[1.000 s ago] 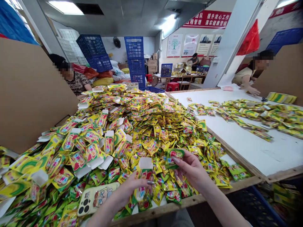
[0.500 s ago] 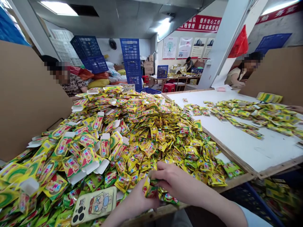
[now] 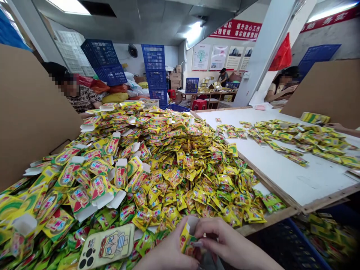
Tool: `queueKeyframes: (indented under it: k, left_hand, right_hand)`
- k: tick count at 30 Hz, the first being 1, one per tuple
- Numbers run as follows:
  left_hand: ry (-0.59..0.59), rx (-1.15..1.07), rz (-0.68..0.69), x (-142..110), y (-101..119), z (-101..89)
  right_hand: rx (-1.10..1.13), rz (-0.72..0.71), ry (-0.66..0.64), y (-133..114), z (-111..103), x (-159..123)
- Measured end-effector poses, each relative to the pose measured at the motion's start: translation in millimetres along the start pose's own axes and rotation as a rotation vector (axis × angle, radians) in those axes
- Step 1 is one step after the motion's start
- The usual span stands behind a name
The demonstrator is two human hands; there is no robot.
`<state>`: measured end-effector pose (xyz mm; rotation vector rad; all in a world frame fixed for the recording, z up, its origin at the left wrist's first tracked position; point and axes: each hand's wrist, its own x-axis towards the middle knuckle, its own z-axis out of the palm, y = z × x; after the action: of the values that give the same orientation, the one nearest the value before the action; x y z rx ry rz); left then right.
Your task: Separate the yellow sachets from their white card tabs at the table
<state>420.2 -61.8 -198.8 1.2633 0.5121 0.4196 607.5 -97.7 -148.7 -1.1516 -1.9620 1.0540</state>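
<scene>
Low at the centre, my left hand (image 3: 170, 252) is closed around a small yellow cardboard box (image 3: 184, 238) with a raised white flap. My right hand (image 3: 222, 236) is beside it, its fingers bent and pinched together at the box's open end. What sits between those fingers is mostly hidden. Just beyond both hands spreads a heap of small yellow and green sachets (image 3: 174, 176). Flat printed boxes (image 3: 102, 187) with open white flaps lie on the heap to the left. A phone in a cartoon case (image 3: 108, 245) rests on green sachets left of my left hand.
A white tabletop (image 3: 281, 161) with a wooden edge holds a pile of filled-looking boxes (image 3: 317, 142) at right. Cardboard panels (image 3: 33, 112) stand on both sides. Below the edge is a blue crate (image 3: 298, 240). Co-workers sit at left, right and back.
Both my hands have moved down and slightly right with the box, and the white flap now shows upright. At right, a co-worker's hands have risen.
</scene>
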Motion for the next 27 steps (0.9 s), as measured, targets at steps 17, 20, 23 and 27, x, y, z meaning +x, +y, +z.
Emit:
queueKeyframes:
  k: [17,20,23,27]
  left_hand:
    - [0.510,1.033,0.144,19,-8,-46.8]
    - [0.522,1.013,0.135,17,-5,-49.7]
    - [0.548,0.971,0.153,18,1,-48.7]
    - [0.697,0.842,0.213,21,-8,-31.8]
  right_hand:
    - [-0.905,0.256,0.440,92,-52,-13]
    - [-0.883,0.273,0.481,101,-33,-13]
    - [-0.822,0.243,0.534,106,-36,-19]
    - [-0.784,0.340,0.803,127,-74,-42]
